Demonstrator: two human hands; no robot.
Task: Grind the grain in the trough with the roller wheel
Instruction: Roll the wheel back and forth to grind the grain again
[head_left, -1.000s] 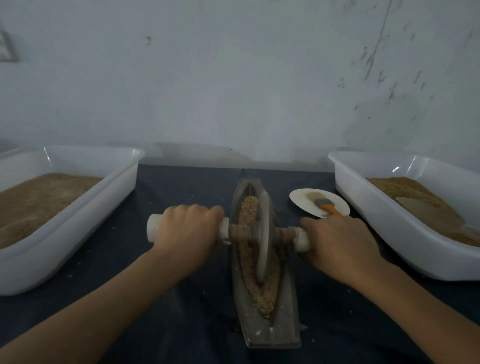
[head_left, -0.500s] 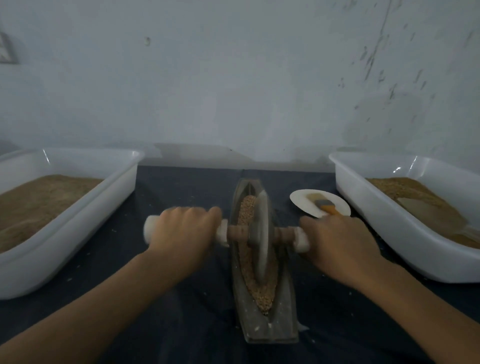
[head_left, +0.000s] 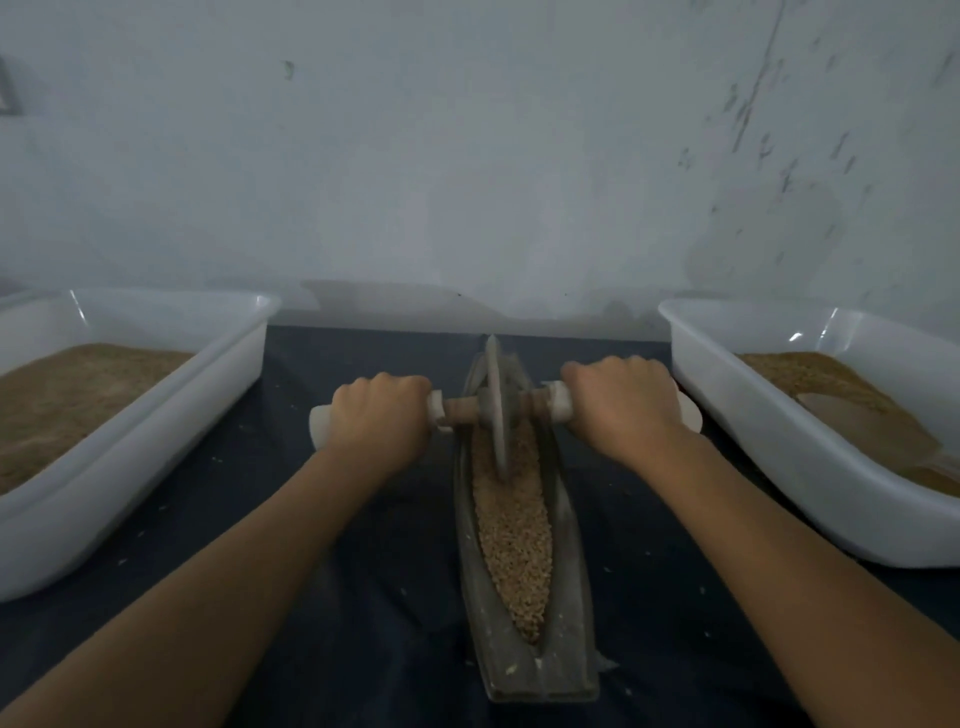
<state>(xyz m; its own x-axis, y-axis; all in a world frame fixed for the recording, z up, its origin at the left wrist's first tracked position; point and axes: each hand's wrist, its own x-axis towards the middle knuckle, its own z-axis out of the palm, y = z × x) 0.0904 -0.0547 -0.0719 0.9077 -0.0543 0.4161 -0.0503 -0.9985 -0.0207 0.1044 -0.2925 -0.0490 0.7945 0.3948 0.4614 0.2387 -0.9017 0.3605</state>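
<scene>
Two white plastic tubs of brown meal flanked the work on the dark counter (head_left: 363, 623), the left tub (head_left: 156, 431) and the right tub (head_left: 779, 441), the latter holding a scoop (head_left: 852, 421). Between them lay one boat-shaped trough (head_left: 566, 623) filled with grain (head_left: 511, 530). The roller wheel (head_left: 496, 410) stood at its far end, the left hand (head_left: 379, 415) and right hand (head_left: 618, 400) each clenched around an axle handle, the right hand covering most of a white dish (head_left: 691, 410).
</scene>
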